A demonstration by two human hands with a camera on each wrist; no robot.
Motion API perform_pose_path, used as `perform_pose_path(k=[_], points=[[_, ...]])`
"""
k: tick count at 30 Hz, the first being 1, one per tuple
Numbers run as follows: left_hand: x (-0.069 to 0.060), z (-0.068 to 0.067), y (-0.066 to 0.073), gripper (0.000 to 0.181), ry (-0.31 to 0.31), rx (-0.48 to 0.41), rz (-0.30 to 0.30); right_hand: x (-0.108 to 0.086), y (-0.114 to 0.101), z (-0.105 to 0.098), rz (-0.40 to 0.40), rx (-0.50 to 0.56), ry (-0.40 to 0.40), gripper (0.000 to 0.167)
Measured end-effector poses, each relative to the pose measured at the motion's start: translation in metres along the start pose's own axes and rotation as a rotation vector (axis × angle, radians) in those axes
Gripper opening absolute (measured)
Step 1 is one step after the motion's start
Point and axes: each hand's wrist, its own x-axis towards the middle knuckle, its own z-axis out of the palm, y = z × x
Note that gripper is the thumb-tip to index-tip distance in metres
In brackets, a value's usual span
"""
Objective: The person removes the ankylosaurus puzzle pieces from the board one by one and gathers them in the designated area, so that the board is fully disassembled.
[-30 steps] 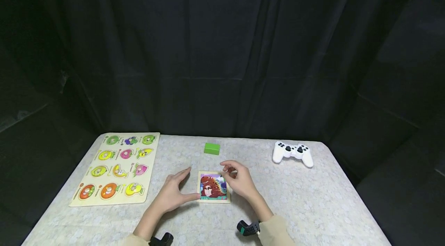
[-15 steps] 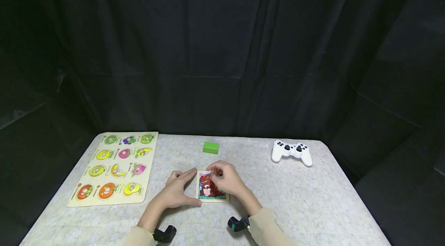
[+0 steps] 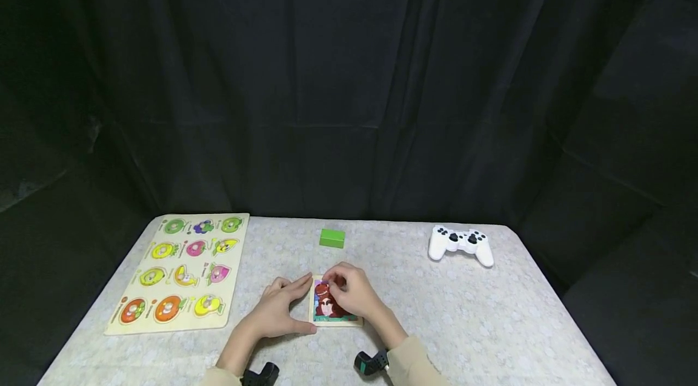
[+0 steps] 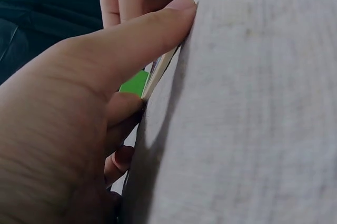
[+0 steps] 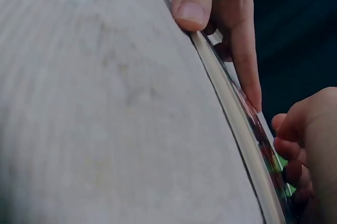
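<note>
A small wood-framed dinosaur picture (image 3: 326, 308) lies on the table between both hands. My left hand (image 3: 275, 308) spans its left side. Its thumb touches the near edge of the frame, and its fingers reach the far left corner. In the left wrist view that thumb (image 4: 152, 32) lies nearly straight along the pale frame edge (image 4: 167, 61). My right hand (image 3: 351, 292) is over the right part of the picture, fingers bent, thumb and index finger close together at its upper middle. Whether anything is pinched there is hidden.
A green block (image 3: 332, 238) lies beyond the picture. The fruit puzzle board (image 3: 235, 280) lies flat at the left, and a white game controller (image 3: 460, 243) is at the back right. A black curtain (image 3: 349, 83) hangs behind the table.
My right hand has moved left, from the picture's upper right corner to its upper middle. My left fingers have come in against the frame's left side. The camera view has shifted slightly.
</note>
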Motion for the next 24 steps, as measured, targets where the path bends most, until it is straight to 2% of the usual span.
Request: perform_pose_path(k=[9,18,24], points=[[0.0010,-0.0022,-0.0017,0.106,0.028,0.031,0.018,0.0033,-0.0002,0.0034,-0.033,-0.074,-0.027,0.022],[0.0000,0.0046,-0.0047,0.106,0.012,0.017,0.026,-0.0030,-0.0021,0.0044,-0.024,-0.130,-0.063,0.020],[-0.0006,0.0029,-0.0041,0.106,0.016,0.023,0.025,-0.0002,-0.0041,0.0060,-0.039,-0.171,-0.048,0.025]])
